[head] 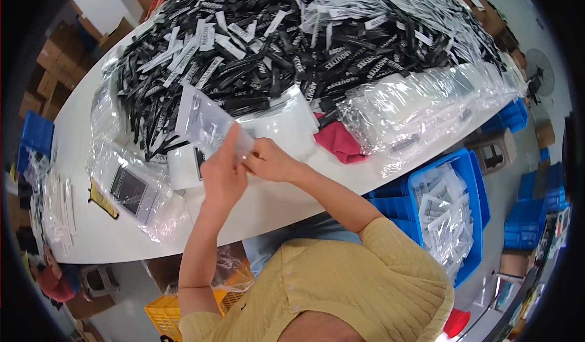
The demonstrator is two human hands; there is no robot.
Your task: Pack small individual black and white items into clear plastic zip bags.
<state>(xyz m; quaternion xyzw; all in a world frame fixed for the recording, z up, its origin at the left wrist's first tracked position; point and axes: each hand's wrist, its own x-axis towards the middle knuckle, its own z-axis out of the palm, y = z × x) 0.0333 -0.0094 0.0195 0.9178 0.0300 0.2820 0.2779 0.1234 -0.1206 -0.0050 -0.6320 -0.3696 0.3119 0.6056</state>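
Observation:
Both my hands are on a translucent plastic bag [199, 115] held above the white table [269, 202]. My left hand [224, 173] grips its near part, with the index finger stretched along it. My right hand [273, 160] pinches the bag's near right edge. Whether anything lies inside the bag is hard to tell. Just beyond and beneath my hands lie stacked flat plastic bags [285, 129]. Past them spreads a large heap of narrow black packets [256, 70] mixed with white packets [388, 3], many printed with lettering.
To the right are a crumpled red cloth [340, 143] and a plastic-wrapped stack [411, 102]. A clear-wrapped bundle [130, 189] and a yellow item [101, 199] lie left. Beside me on the right, a blue bin [477, 237] holds filled bags [441, 205]. A yellow crate [164, 314] sits below.

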